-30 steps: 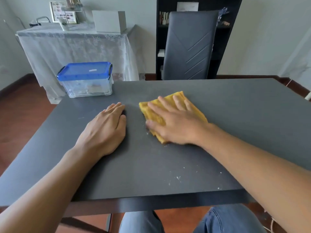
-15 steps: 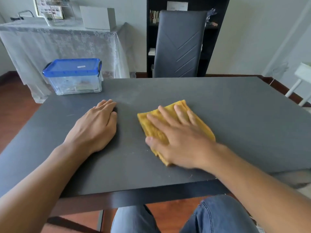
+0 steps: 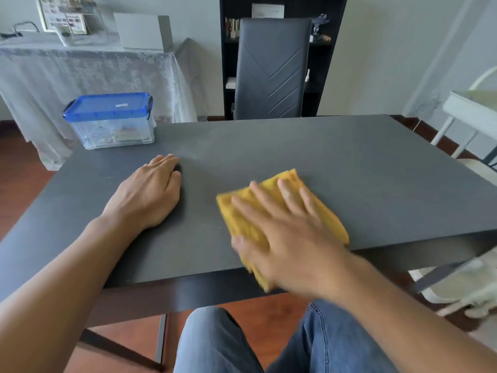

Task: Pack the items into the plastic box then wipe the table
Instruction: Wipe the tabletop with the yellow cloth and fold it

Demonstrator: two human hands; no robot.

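Grey chair (image 3: pixel 271 71) stands past the far table edge, well beyond the fingertips, with a black bookshelf (image 3: pixel 326 57) right behind it. Side table under a lace cloth (image 3: pixel 88 74) sits far off to the left of the left hand, carrying a white box (image 3: pixel 139 30) and a picture frame (image 3: pixel 64 21). White chair (image 3: pixel 473 109) off to the right of the right hand. Jeans (image 3: pixel 223 343) below the wrists, over red-brown floor (image 3: pixel 24 168).

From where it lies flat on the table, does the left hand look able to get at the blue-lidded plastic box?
Probably yes. The left hand lies open on the table, and the plastic box stands beyond it, slightly to its left, with only bare tabletop between them. The right hand is pressing the yellow cloth elsewhere.
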